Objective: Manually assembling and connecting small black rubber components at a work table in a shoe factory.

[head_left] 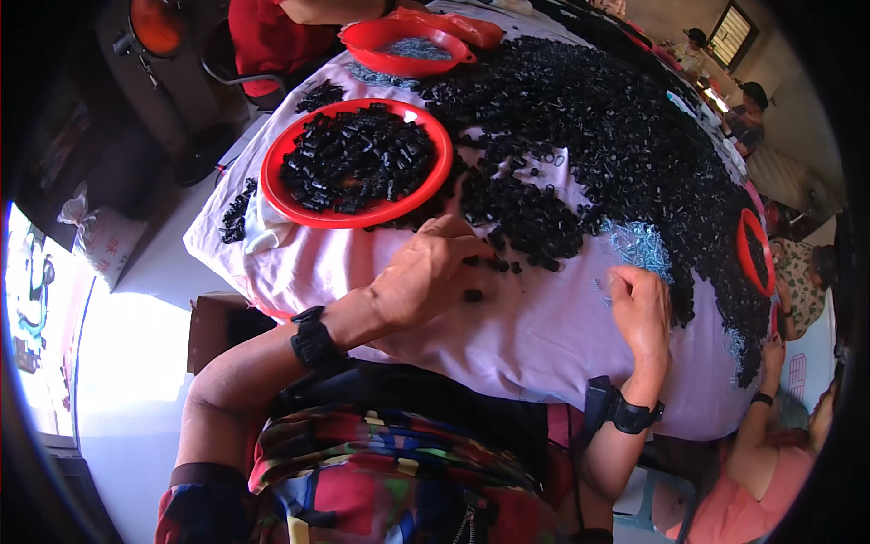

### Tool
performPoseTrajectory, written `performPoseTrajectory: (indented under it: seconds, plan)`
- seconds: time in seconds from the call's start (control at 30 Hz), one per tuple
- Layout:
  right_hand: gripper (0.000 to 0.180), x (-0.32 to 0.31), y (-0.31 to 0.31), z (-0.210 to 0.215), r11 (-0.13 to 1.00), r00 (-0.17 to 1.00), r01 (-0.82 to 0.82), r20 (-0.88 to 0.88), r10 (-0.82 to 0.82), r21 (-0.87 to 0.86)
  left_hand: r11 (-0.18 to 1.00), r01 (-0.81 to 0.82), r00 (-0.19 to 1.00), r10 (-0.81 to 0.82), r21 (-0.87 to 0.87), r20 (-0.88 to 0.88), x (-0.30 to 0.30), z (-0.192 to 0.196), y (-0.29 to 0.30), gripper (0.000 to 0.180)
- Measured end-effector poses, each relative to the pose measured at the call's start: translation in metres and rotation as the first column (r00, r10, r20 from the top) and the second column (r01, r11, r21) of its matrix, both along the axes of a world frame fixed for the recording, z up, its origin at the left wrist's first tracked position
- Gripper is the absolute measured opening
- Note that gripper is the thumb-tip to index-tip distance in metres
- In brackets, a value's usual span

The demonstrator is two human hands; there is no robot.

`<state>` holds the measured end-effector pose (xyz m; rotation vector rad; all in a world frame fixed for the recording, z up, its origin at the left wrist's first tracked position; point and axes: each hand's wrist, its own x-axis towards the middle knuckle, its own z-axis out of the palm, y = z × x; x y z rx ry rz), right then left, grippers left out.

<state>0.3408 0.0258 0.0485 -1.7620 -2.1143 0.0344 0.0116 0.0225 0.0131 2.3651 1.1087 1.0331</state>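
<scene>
Black parts (544, 222) and pins (645, 247) heaped before you on the bench (517, 331).
Your left hand (435, 254) bends down between the red tray (353, 220) and a loose part (472, 296); your right hand (642, 308) curls beside the pins. Fingertips are hidden, so I cannot tell whether either grip pinches anything.

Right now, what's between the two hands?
In the head view, a few black pieces near the left hand, then pink cloth, then some bluish bits by the right hand.
</scene>
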Motion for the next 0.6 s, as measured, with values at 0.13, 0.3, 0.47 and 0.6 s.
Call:
performPoseTrajectory:
  seconds: [0.13, 0.3, 0.47, 0.6]
  plan:
    - [0.021, 0.010, -0.003, 0.008, 0.993, 0.989, 0.116, -0.094, -0.115, 0.004, 0.993, 0.063, 0.997, -0.067, -0.099, -0.041, 0.002, 0.000, -0.012, 0.026]
    - [0.019, 0.002, 0.000, -0.007, 0.992, 0.968, 0.009, -0.246, -0.040, -0.123, 0.997, 0.018, 0.996, -0.024, -0.072, -0.084, 0.003, -0.006, -0.015, 0.020]
    - [0.013, -0.009, 0.001, -0.008, 0.995, 0.993, -0.081, -0.087, 0.075, -0.065, 0.990, 0.016, 1.000, -0.015, -0.141, 0.005, 0.005, -0.007, -0.015, 0.024]
    - [0.011, -0.035, -0.006, 0.003, 0.990, 0.930, -0.142, -0.343, 0.128, -0.014, 0.992, 0.004, 0.995, 0.008, -0.130, 0.095, 0.012, 0.005, -0.019, 0.031]
